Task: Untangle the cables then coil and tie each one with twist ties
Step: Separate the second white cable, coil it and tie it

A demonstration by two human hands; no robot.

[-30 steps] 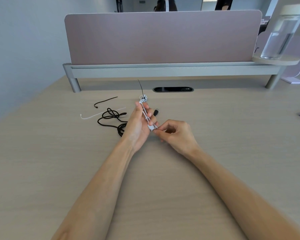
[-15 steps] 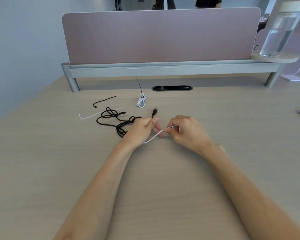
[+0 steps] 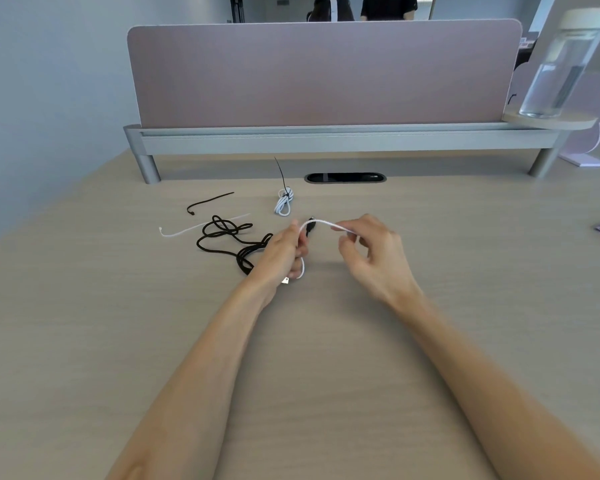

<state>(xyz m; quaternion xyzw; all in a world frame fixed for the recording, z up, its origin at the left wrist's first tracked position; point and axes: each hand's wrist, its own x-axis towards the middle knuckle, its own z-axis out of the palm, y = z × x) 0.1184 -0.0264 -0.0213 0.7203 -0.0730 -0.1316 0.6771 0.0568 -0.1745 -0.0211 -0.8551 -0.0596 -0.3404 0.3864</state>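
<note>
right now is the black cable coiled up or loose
Loose: the black cable sprawls in untidy loops on the desk, no tie around it.

Office, wooden desk [image 3: 326, 375], pink divider screen [image 3: 323, 74], cable grommet [image 3: 344, 177], people beyond

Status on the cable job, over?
Holding: left grip and right grip on white cable, looped between them. Tied already: white coil. Close beside left grip: tangled black cable.

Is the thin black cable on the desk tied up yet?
No, the thin black cable lies in loose tangled loops on the wooden desk, no tie around it.
</note>
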